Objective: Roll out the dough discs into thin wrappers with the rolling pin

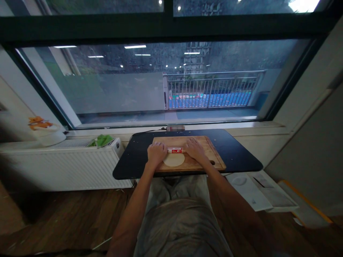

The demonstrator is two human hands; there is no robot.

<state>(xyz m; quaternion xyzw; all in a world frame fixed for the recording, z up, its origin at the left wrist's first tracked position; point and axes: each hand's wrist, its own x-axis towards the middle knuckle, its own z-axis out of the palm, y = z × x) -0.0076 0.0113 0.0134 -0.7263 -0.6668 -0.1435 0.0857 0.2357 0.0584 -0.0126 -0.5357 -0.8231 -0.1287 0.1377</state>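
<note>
A rolling pin [175, 150] with a red and white label in its middle lies across a wooden cutting board [217, 165]. My left hand [157, 154] is closed over its left end, and my right hand [195, 150] covers the right end. Both ends of the pin are hidden beneath my hands. Just on the near side of the pin, a round, flat piece of pale dough [174, 160] rests on the board. The pin sits at or close to the dough's far edge.
The board lies on a dark table [241, 160] below a window. A white radiator [80, 167] with a green cloth [103, 140] on top stands left. A small box [175, 127] sits at the table's far edge. White flat items [249, 191] lie low at right.
</note>
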